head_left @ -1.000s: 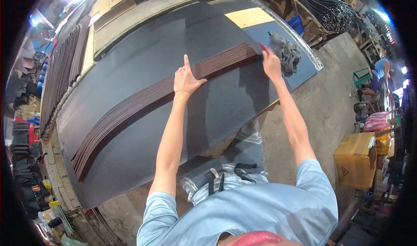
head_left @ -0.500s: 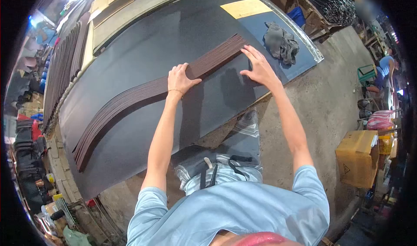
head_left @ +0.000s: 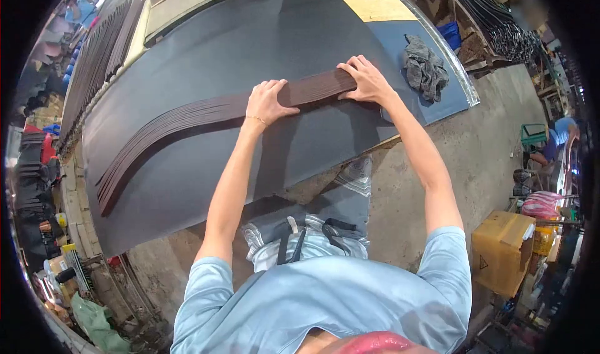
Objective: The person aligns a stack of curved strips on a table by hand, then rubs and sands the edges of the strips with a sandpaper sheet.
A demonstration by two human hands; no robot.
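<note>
A stack of long, thin dark brown strips (head_left: 203,111) lies across the dark table (head_left: 206,38), its left part curving down toward the near left edge. My left hand (head_left: 270,104) is closed around the stack near its middle, the fingers over the far side and the thumb on the near side. At the right end, my right hand (head_left: 365,82) grips the strips, fingers over the far corner and thumb against the near side. Toward the left tail, the strips fan slightly apart. What kind of material they are I cannot tell.
A crumpled grey cloth (head_left: 426,68) lies on the table's blue right part, near a yellow sheet (head_left: 379,9). More dark strips (head_left: 94,63) hang at the far left. On the floor at right stands a cardboard box (head_left: 502,252); a person (head_left: 559,138) is beyond it.
My right hand has closed on the right end of the stack, where it was spread beside it. That end has swung toward me, and the stack lies flatter across the view.
</note>
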